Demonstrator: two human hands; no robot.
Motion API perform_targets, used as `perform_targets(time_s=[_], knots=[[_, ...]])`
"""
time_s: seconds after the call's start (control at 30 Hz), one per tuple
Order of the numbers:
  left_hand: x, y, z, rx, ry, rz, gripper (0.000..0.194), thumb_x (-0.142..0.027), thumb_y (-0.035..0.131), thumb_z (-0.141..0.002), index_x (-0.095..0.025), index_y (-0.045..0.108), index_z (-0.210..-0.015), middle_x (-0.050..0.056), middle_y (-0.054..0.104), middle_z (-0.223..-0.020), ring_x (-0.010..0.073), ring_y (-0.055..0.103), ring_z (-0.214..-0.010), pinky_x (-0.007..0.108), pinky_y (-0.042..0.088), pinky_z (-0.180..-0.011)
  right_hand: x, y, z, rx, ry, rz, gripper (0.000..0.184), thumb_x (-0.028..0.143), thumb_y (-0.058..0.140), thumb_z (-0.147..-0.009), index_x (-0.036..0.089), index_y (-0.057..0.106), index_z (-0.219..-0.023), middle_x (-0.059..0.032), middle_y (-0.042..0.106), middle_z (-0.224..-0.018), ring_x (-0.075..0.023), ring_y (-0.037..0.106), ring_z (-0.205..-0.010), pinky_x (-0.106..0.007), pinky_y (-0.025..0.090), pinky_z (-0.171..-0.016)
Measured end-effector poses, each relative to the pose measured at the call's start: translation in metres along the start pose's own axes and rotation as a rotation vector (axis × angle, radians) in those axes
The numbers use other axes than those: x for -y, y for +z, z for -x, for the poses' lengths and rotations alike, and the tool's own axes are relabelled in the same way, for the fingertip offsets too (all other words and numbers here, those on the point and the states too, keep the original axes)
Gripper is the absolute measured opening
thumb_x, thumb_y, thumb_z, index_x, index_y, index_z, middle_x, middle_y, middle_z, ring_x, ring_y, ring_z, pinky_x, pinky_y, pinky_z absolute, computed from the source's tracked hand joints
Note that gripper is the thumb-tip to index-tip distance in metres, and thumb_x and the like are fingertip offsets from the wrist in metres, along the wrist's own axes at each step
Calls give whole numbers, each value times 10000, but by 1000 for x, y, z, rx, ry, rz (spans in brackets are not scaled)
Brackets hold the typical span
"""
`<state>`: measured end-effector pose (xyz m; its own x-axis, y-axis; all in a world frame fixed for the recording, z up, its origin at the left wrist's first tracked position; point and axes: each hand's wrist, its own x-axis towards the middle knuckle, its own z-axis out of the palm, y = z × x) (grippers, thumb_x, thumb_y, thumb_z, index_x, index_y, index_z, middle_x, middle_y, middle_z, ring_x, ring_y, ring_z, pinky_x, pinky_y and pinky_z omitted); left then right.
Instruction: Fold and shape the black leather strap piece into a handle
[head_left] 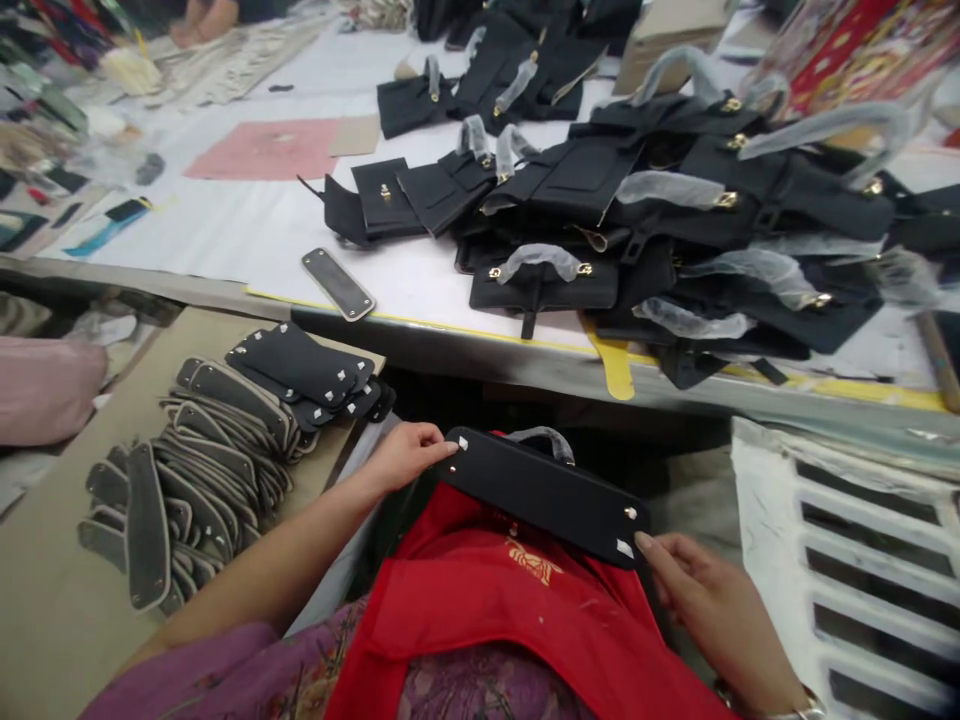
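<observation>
Black and stiff, a long bag base panel (544, 495) with small metal studs at its corners lies across a red cloth (487, 600) on the person's lap, near the bottom middle of the view. A gold emblem (534, 560) is printed on the red cloth just below the panel; its shape is too blurred to read, and no writing can be made out anywhere.

The left hand (405, 455) grips the panel's left end, fingers curled over the corner with the thumb on top. The right hand (701, 590) holds the right end, fingers loosely bent and fingertips touching the edge beside the studs. A wrapped handle (544, 438) pokes up just behind the panel.

To the left, on a brown board (52, 600), spreads a fanned stack of similar panels (217, 440). On the far white table (247, 230) lies one single panel (338, 284) and, to the right, a heap of black handbags (675, 210) with wrapped handles and gold clasps.
</observation>
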<state>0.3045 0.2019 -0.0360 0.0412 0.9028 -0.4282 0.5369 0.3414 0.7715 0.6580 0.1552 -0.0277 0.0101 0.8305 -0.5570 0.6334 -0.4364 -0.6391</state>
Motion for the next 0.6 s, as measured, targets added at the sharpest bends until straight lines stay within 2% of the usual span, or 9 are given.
perform_targets(time_s=[0.27,0.43,0.6], knots=[[2,-2,0,33,-15,285,295,-413,602,-744,-136,580,-647,-29,534,-566,79,440,-519,201,343,-526,3,1,0,3,83,-9,431,632,475,-734,215,547,-654,17,486,-445,-145,457,-409,-256,386,-429],[4,-1,-4,11,-19,187,312,-426,621,-727,-124,604,-649,4,588,-612,109,499,-580,215,365,-555,3,0,-1,22,105,-11,414,614,491,-734,213,564,-667,14,494,-458,-150,463,-431,-260,389,-447],[4,-2,-6,-5,-3,114,347,-460,621,-716,-126,590,-628,-2,562,-578,103,472,-550,211,335,-517,3,0,0,18,113,-39,409,614,503,-735,213,560,-681,18,493,-465,-145,455,-432,-252,372,-437]])
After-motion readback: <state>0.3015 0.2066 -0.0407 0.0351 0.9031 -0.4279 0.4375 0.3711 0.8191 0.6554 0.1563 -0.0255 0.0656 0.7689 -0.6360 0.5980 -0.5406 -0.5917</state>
